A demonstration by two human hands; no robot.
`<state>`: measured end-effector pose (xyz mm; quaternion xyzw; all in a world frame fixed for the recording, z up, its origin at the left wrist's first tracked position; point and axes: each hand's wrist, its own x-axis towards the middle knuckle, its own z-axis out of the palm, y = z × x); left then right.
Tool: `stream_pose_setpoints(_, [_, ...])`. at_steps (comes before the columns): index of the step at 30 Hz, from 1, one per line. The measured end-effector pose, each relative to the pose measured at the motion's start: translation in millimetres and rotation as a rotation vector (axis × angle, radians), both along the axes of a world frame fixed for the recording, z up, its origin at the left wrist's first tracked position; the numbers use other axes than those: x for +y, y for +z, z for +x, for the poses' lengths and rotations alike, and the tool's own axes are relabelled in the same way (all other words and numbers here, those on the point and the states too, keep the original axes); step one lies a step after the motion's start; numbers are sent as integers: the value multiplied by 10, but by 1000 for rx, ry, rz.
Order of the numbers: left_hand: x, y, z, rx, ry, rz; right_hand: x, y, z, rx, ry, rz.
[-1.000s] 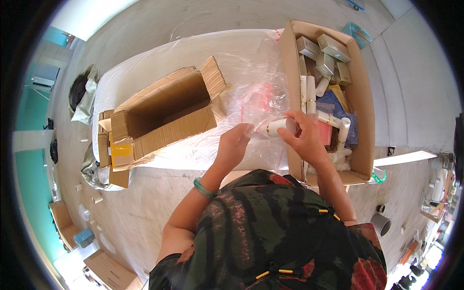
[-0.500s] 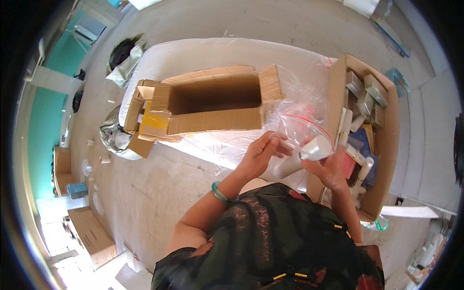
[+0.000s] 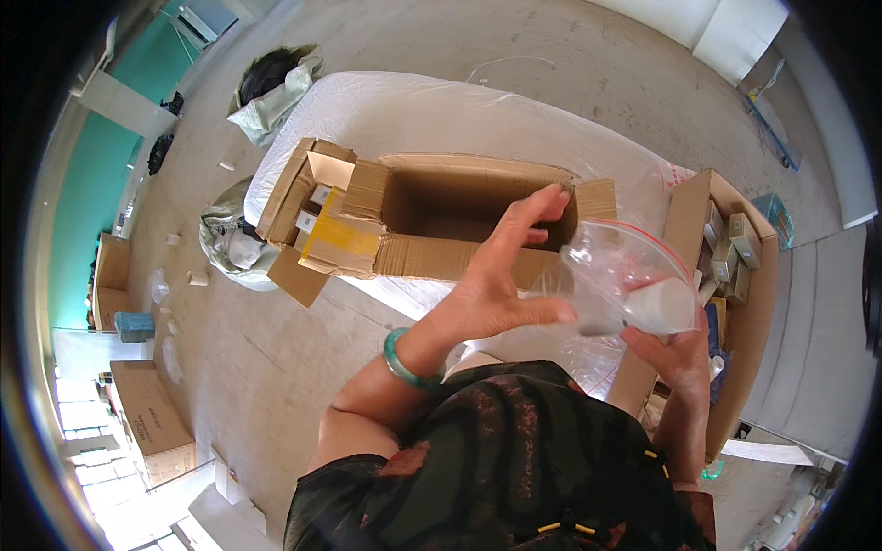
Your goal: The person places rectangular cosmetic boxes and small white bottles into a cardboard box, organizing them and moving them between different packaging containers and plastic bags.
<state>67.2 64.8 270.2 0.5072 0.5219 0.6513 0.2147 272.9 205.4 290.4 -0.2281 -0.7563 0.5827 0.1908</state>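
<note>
My right hand (image 3: 675, 354) is closed around a white cylinder (image 3: 663, 306) with a smooth round end, to the right of my body. A clear zip bag (image 3: 588, 262) with a red strip along its mouth hangs about the cylinder; whether the cylinder is inside it I cannot tell. Just left of the bag, my left hand (image 3: 496, 275) has its thumb and fingers spread wide and holds nothing. Its fingertips hover over the near right part of an open cardboard box (image 3: 432, 257), whose visible inside is bare brown card.
A long carton (image 3: 755, 367) on the right holds small boxes and white rolls. Left of the open box, a smaller carton (image 3: 344, 239) with yellow tape contains small boxes. White plastic sheeting (image 3: 441, 110) covers the table. Sacks (image 3: 266, 101) and scraps lie on the floor.
My left hand has opened from a loose pinch and spread its fingers. The bag and cylinder remain in my right hand. The view has shifted, so the boxes sit further right and lower.
</note>
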Motion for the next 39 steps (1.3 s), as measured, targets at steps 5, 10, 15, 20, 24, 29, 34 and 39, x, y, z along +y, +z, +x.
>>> stream_pose_setpoints(5, [-33, 490, -465, 711, -5, -65, -15, 142, -790, -113, 142, 501])
stream_pose_setpoints(10, [-27, 648, -1047, 722, 16, -210, 24, 161, -1571, -42, 215, 597])
stream_pose_setpoints(15, [-84, 511, -1410, 944, 62, -405, -8, -53, -2135, -26, 282, 600])
stream_pose_setpoints(20, [-102, 131, -1670, 1070, 188, -542, -103, -464, -2500, -100, 294, 538])
stream_pose_setpoints(24, [-166, -48, -1870, 876, 81, -622, -153, -712, -2638, -114, 331, 450])
stream_pose_setpoints(29, [-202, -438, -1902, 756, 101, -509, -198, -1226, -2808, -34, 330, 466])
stream_pose_setpoints(34, [-172, -782, -2060, 761, 88, -591, -223, -1417, -2856, -91, 313, 238])
stream_pose_setpoints(39, [-222, -1209, -2226, 877, 80, -778, -61, -1687, -2482, -128, 403, 496])
